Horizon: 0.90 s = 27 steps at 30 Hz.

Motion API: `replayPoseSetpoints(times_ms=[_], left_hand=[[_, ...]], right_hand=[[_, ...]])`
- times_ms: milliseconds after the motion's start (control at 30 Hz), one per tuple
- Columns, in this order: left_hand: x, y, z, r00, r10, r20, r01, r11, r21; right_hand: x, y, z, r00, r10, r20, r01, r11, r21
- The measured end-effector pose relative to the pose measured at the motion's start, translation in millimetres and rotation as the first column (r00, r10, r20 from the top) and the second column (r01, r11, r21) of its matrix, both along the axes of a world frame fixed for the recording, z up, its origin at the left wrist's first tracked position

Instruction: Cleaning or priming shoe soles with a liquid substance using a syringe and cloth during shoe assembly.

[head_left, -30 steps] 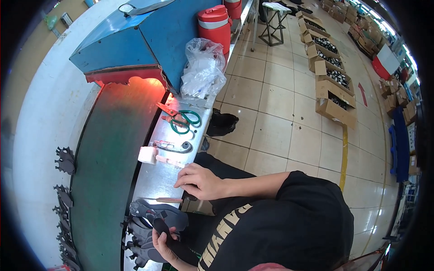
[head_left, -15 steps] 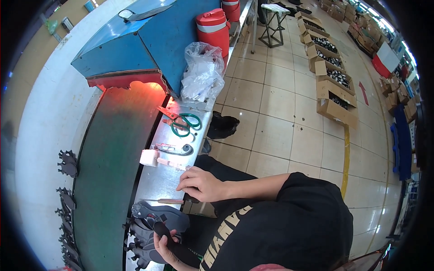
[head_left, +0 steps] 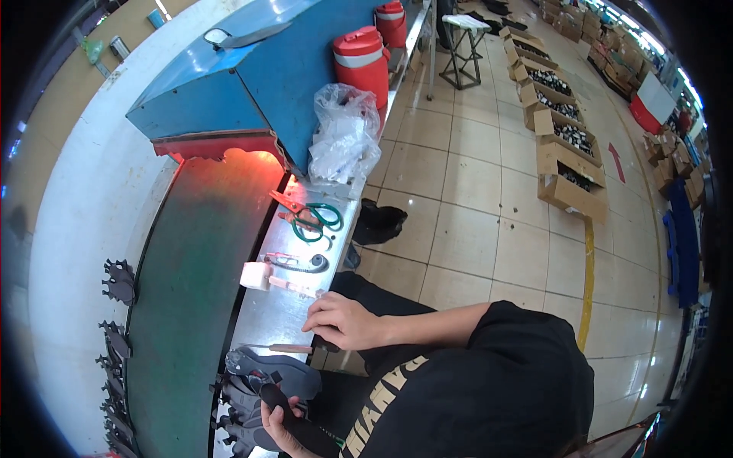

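Note:
My left hand (head_left: 280,427), low in the view, has its fingers wrapped round a long black piece (head_left: 276,401) that looks like a sandal sole or strap. Beside it, a grey sandal (head_left: 286,372) lies on top of several dark soles with straps (head_left: 243,408). My right hand (head_left: 347,322) is at the metal ledge's edge, fingers curled together; whatever they hold is hidden. Close to those fingers rests a thin-bladed tool with a brown handle (head_left: 290,349). Farther up the ledge are a white block (head_left: 255,275) with a pale pink stick (head_left: 294,287) and a dark curled strap (head_left: 305,266).
Green-handled scissors (head_left: 321,220) and a plastic bag (head_left: 343,137) lie farther along the ledge. Left of it runs a green conveyor belt (head_left: 191,305) into a blue machine (head_left: 229,91) glowing red. More dark soles (head_left: 118,282) line its far side. Cartons (head_left: 569,191) stand on the floor.
The whole view has shifted slightly, so the scene sits a little lower. Both hands keep nearly the same place and grip.

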<state>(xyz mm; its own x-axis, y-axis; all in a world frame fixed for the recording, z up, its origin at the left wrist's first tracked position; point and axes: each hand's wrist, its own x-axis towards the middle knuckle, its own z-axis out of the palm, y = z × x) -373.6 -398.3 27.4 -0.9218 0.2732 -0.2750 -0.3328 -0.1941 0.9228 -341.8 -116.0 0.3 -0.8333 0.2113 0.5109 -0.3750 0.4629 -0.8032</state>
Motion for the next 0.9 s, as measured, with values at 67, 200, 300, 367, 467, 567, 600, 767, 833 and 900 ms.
replayPoseSetpoints(times_ms=[67,200,300,367,467,567,600,767,833,900], left_hand=[[2,1,1,1.000,0.022,0.009,-0.021,1.000,-0.011],[2,-3,2,1.000,0.020,0.009,-0.020,0.999,0.038],[3,-5,8,0.996,-0.074,0.050,0.071,0.996,0.047],[4,-3,10,0.998,-0.065,-0.006,0.064,0.995,-0.071],[2,-9,8,0.991,-0.103,0.081,0.103,0.995,-0.003],[3,-8,9,0.993,-0.074,0.090,0.072,0.997,0.030],[4,-7,10,0.993,-0.074,0.089,0.072,0.997,0.030],[9,-4,12,0.994,-0.046,0.100,0.038,0.996,0.086],[6,-9,8,0.994,-0.068,0.083,0.062,0.996,0.070],[7,-5,10,0.994,-0.089,0.068,0.085,0.995,0.054]], right_hand=[[0,2,-1,1.000,0.000,0.005,0.000,1.000,0.010],[2,1,-3,1.000,-0.004,0.023,0.003,1.000,0.014],[2,0,-2,0.999,0.006,0.034,-0.007,1.000,0.015],[3,-1,-1,0.999,0.007,0.034,-0.007,1.000,0.014],[5,-1,-2,0.999,0.005,0.044,-0.006,1.000,0.015],[6,-2,-5,0.999,0.009,0.031,-0.009,1.000,0.010],[6,-3,-5,0.999,0.009,0.035,-0.009,1.000,0.004],[6,-4,-4,0.999,0.021,0.033,-0.021,1.000,0.016],[7,-6,-3,0.999,0.029,0.036,-0.030,0.999,0.022],[5,-7,-3,0.998,0.038,0.049,-0.039,0.999,0.022]])
